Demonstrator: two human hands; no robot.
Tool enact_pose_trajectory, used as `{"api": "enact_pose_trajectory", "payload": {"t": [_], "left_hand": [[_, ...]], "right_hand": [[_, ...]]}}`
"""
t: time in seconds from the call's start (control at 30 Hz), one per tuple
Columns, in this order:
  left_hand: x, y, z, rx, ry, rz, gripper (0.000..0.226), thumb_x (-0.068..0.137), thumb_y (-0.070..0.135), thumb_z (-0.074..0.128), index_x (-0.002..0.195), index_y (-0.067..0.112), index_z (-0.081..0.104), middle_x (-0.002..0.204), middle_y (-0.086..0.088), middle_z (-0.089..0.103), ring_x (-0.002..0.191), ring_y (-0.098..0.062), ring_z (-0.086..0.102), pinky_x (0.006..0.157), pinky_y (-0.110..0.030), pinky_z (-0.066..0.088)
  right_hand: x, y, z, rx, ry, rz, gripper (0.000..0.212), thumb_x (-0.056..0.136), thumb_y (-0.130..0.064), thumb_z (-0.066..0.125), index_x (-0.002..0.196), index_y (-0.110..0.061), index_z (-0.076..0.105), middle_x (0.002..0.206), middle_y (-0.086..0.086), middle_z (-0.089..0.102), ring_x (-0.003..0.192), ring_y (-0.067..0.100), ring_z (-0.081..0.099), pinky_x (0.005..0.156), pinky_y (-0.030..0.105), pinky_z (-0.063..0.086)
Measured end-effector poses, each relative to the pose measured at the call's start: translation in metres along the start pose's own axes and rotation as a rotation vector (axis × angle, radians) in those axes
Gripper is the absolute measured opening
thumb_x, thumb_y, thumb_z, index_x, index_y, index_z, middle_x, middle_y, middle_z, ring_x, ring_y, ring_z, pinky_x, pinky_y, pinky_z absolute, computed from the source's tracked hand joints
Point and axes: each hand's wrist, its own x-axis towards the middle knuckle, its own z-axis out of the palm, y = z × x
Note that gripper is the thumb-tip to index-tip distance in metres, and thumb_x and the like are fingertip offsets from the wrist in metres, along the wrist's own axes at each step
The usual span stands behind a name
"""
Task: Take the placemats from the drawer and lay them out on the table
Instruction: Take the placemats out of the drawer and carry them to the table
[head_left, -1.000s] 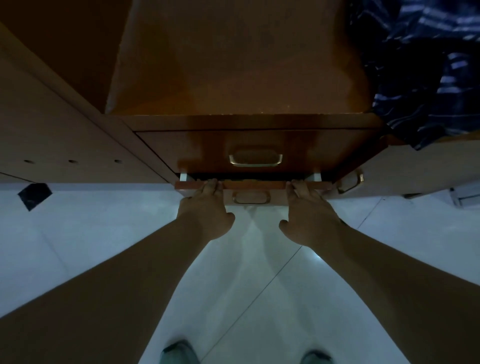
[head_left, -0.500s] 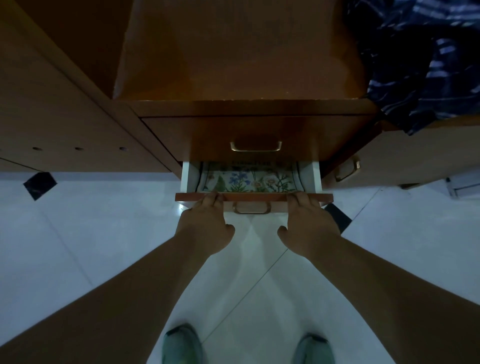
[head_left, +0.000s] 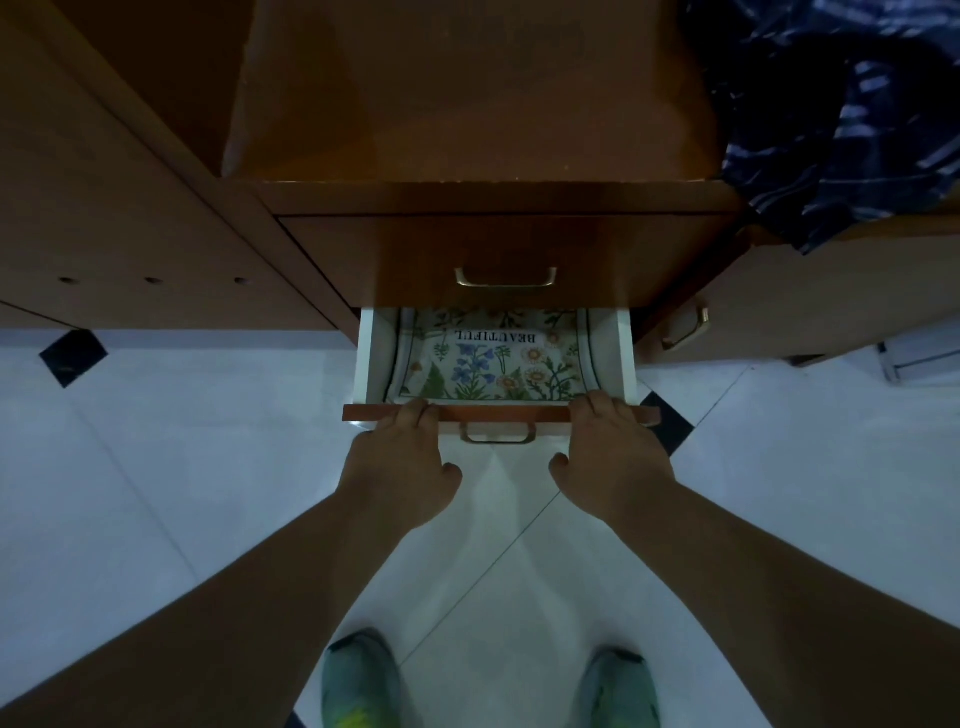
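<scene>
The lower drawer (head_left: 498, 414) of a brown wooden cabinet stands partly pulled out, white inside. A floral placemat (head_left: 493, 364) with the word "BEAUTIFUL" lies flat in it; its far part is hidden under the closed upper drawer (head_left: 498, 260). My left hand (head_left: 402, 462) grips the top edge of the drawer front left of the brass handle (head_left: 497, 434), fingers curled over the edge. My right hand (head_left: 610, 457) grips the same edge right of the handle.
A wooden desk top (head_left: 467, 88) lies above the drawers, with a dark striped cloth (head_left: 841, 109) on its right side. Cabinet panels flank the drawers. The floor is white tile (head_left: 208, 467). My two green shoes (head_left: 358, 680) stand below.
Both hands have pulled the lower drawer further out toward me. The floral placemat, hidden a second ago, now shows with its printed word.
</scene>
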Motion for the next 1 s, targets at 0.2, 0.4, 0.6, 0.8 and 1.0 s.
{"api": "enact_pose_trajectory", "payload": {"t": [0.2,0.4,0.6,0.8,1.0], "left_hand": [[-0.002,-0.001,0.004,0.013,0.017,0.001,0.067,0.089,0.049,0.051,0.147,0.017,0.040,0.147,-0.002,0.045,0.133,-0.023,0.044,0.108,-0.039,0.042],[-0.001,-0.003,0.007,0.098,0.032,0.030,0.062,0.091,0.052,0.048,0.145,0.020,0.045,0.143,-0.001,0.046,0.131,-0.023,0.044,0.107,-0.040,0.040],[0.014,-0.011,0.001,0.119,0.038,-0.044,0.050,0.098,0.050,0.038,0.136,0.020,0.052,0.134,-0.005,0.055,0.123,-0.027,0.051,0.094,-0.045,0.049],[0.048,-0.023,0.004,0.156,-0.233,-0.052,0.068,0.093,0.060,0.013,0.152,0.030,0.030,0.157,-0.008,0.033,0.141,-0.033,0.036,0.103,-0.063,0.033],[0.067,-0.025,0.010,0.165,-0.375,-0.033,0.078,0.079,0.058,0.009,0.153,0.037,0.023,0.164,-0.002,0.021,0.147,-0.035,0.024,0.101,-0.072,0.020]], "right_hand": [[-0.006,0.000,0.003,-0.011,-0.007,0.012,0.058,0.088,-0.040,0.054,0.140,-0.016,0.041,0.140,0.003,0.041,0.129,0.023,0.040,0.101,0.035,0.038],[-0.007,0.000,0.005,-0.092,0.007,-0.004,0.048,0.092,-0.040,0.050,0.134,-0.017,0.045,0.133,0.002,0.047,0.122,0.021,0.044,0.092,0.036,0.039],[0.011,0.008,0.003,-0.027,0.001,0.020,0.043,0.094,-0.043,0.042,0.128,-0.019,0.052,0.128,0.004,0.054,0.119,0.025,0.048,0.096,0.041,0.042],[0.032,0.015,0.010,-0.076,-0.079,0.088,0.063,0.092,-0.052,0.015,0.138,-0.020,0.043,0.135,0.006,0.049,0.115,0.026,0.058,0.093,0.046,0.039],[0.060,0.015,0.025,-0.110,-0.228,0.110,0.075,0.078,-0.058,0.005,0.137,-0.030,0.041,0.141,0.005,0.042,0.128,0.030,0.041,0.094,0.058,0.029]]}}
